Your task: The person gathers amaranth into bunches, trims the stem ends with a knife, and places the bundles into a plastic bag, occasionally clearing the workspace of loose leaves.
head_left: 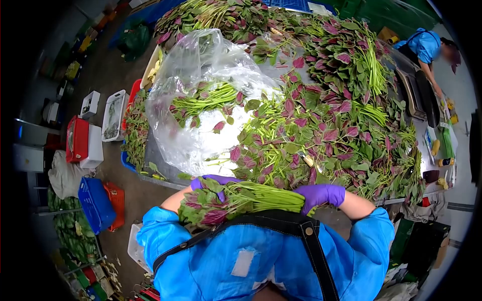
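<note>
Left hand point(213, 183) curls round the leafy end of the amaranth bundle point(251, 198), right hand point(321, 194) clasps its stems, probably the firmer hold; it seems light, floppy, easily bruised.

The long grey metal table point(159, 173) in front of me was almost buried. On its near left part lay a big crumpled clear plastic bag point(201, 115) with a bunch of green stems inside it. Touching the bag, a wide loose heap of red-and-green leafy amaranth point(326, 125) covered the middle and right. Another pile of the same leaves point(216, 15) lay at the far end. A few small yellow pieces point(436, 146) sat on the bare right edge.
</note>
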Demonstrator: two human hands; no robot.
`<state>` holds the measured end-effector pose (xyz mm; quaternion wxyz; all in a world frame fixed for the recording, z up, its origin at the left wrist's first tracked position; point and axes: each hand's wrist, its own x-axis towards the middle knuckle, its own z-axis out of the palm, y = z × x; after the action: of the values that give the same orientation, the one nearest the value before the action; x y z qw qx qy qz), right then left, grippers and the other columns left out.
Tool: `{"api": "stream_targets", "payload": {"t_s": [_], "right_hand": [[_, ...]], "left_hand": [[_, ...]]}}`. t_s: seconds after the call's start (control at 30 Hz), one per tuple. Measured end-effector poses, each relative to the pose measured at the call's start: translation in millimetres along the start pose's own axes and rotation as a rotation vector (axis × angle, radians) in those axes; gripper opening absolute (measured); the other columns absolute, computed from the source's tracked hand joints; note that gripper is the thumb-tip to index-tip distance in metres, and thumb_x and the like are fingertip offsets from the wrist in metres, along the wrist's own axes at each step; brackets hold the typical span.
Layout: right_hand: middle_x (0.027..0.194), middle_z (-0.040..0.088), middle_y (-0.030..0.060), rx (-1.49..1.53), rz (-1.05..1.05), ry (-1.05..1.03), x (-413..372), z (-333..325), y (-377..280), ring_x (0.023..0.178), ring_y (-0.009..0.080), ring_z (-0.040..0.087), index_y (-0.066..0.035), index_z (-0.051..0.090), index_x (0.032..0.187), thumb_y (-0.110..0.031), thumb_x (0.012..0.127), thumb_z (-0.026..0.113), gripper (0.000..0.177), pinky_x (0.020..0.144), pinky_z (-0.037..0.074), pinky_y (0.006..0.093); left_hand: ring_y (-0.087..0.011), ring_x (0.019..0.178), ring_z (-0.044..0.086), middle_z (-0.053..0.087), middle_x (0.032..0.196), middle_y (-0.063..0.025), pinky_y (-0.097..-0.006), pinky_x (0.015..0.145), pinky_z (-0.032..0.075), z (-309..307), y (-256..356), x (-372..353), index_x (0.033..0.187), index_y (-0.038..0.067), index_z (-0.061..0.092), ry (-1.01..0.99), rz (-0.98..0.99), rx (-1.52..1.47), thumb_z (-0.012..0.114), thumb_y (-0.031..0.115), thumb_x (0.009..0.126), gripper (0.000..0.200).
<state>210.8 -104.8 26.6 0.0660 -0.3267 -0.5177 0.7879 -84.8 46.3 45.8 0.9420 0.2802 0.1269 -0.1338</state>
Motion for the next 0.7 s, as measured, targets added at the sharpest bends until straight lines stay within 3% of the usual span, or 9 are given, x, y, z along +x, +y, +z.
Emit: {"api": "stream_targets", "payload": {"t_s": [0.1, 0.13, 0.17, 0.23, 0.3, 0.37, 0.47, 0.53, 0.7], "right_hand": [[0.094, 0.062, 0.0056, -0.025, -0.027, 0.331, -14.8, 9.5, -9.0, 0.087, 0.0127, 0.055, -0.002, 0.054, 0.110, -0.003, 0.058, 0.070, 0.054, 0.080, 0.044, 0.0282], [0.090, 0.063, 0.0045, -0.067, -0.085, 0.514, -28.4, 8.9, -36.5, 0.082, 0.0133, 0.057, -0.002, 0.056, 0.106, -0.002, 0.059, 0.069, 0.049, 0.077, 0.045, 0.0283], [0.088, 0.063, 0.0048, 0.023, -0.183, 0.630, -38.2, 8.5, -52.9, 0.079, 0.0125, 0.057, -0.002, 0.057, 0.104, -0.003, 0.060, 0.069, 0.046, 0.075, 0.045, 0.0276], [0.085, 0.063, 0.0048, 0.291, -0.172, 0.633, -43.6, -8.2, -47.2, 0.077, 0.0112, 0.058, -0.001, 0.058, 0.102, -0.004, 0.061, 0.069, 0.043, 0.075, 0.045, 0.0265], [0.082, 0.062, 0.0031, -0.015, 0.062, 0.893, -15.2, -32.4, -11.8, 0.072, 0.0100, 0.056, -0.001, 0.059, 0.098, -0.005, 0.060, 0.071, 0.040, 0.067, 0.046, 0.0264], [0.083, 0.061, 0.0028, 0.030, -0.169, 1.020, -10.8, -28.1, -38.9, 0.072, 0.0096, 0.056, -0.001, 0.058, 0.099, -0.006, 0.061, 0.072, 0.041, 0.065, 0.046, 0.0260], [0.086, 0.061, 0.0037, 0.407, -0.326, 1.051, 5.1, -20.0, -58.6, 0.076, 0.0110, 0.057, -0.001, 0.056, 0.103, -0.007, 0.063, 0.074, 0.044, 0.070, 0.047, 0.0257], [0.088, 0.062, 0.0039, 0.513, -0.365, 1.057, 24.7, -11.0, -59.6, 0.079, 0.0127, 0.059, -0.002, 0.056, 0.104, -0.007, 0.066, 0.073, 0.043, 0.072, 0.048, 0.0270], [0.098, 0.061, 0.0057, 0.697, -0.177, 0.802, 89.8, 3.6, 43.0, 0.092, 0.0160, 0.056, 0.000, 0.053, 0.112, -0.014, 0.074, 0.068, 0.043, 0.081, 0.045, 0.0292]], "left_hand": [[-0.0224, 0.114, 0.045, 0.046, 0.124, -0.0154, -0.0317, 0.100, 0.035, 28.8, 34.2, -5.8, 0.124, -0.004, 0.042, 0.190, 0.229, -0.029, 0.055, 0.012, 0.081, 0.048], [-0.0229, 0.112, 0.047, 0.045, 0.125, -0.0154, -0.0312, 0.098, 0.037, -75.3, -9.6, 0.2, 0.121, -0.003, 0.045, 0.345, 0.234, 0.296, 0.050, 0.012, 0.084, 0.040], [-0.0205, 0.104, 0.052, 0.051, 0.119, -0.0133, -0.0295, 0.093, 0.041, -114.7, -11.9, -16.2, 0.114, -0.001, 0.052, 0.752, 0.485, 0.864, 0.048, 0.013, 0.085, 0.033], [-0.0187, 0.096, 0.055, 0.057, 0.110, -0.0109, -0.0292, 0.089, 0.042, -126.5, -23.4, -34.6, 0.107, 0.000, 0.057, 0.824, 0.291, 0.327, 0.047, 0.015, 0.086, 0.028], [-0.0155, 0.099, 0.055, 0.056, 0.113, -0.0099, -0.0282, 0.085, 0.044, -168.4, -73.2, -22.4, 0.114, 0.000, 0.052, 0.337, 0.008, 0.492, 0.047, 0.021, 0.090, 0.033], [-0.0167, 0.100, 0.055, 0.056, 0.112, -0.0110, -0.0282, 0.087, 0.042, -79.1, -43.6, 7.0, 0.117, 0.000, 0.051, 0.063, -0.066, 0.826, 0.051, 0.023, 0.088, 0.037], [-0.0183, 0.101, 0.055, 0.054, 0.114, -0.0119, -0.0300, 0.090, 0.041, -12.9, -19.9, 57.3, 0.125, -0.001, 0.041, 0.044, 0.088, 0.641, 0.053, 0.021, 0.087, 0.045], [-0.0181, 0.101, 0.055, 0.053, 0.115, -0.0115, -0.0286, 0.091, 0.042, 5.4, -12.3, 88.0, 0.126, -0.002, 0.039, 0.355, 0.371, 0.230, 0.051, 0.017, 0.088, 0.044], [-0.0174, 0.096, 0.057, 0.057, 0.108, -0.0103, -0.0279, 0.084, 0.046, -47.6, -48.0, 134.1, 0.118, -0.003, 0.046, 0.421, 0.288, -0.035, 0.054, 0.014, 0.085, 0.038]]}}
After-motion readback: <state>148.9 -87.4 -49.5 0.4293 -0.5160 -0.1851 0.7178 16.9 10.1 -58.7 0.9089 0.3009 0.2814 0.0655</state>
